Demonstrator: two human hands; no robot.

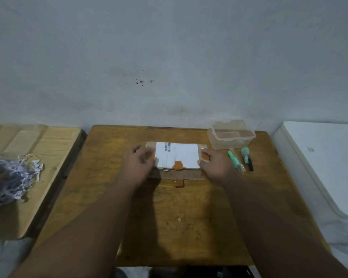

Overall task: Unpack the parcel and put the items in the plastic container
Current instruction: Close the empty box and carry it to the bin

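cardboard parcel (177,157), white label, orange tape

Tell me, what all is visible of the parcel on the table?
The parcel is a flat brown cardboard packet lying flat on the wooden table. A white label with a barcode covers its top; orange-brown tape crosses its near edge. The left hand and right hand hold its two ends.
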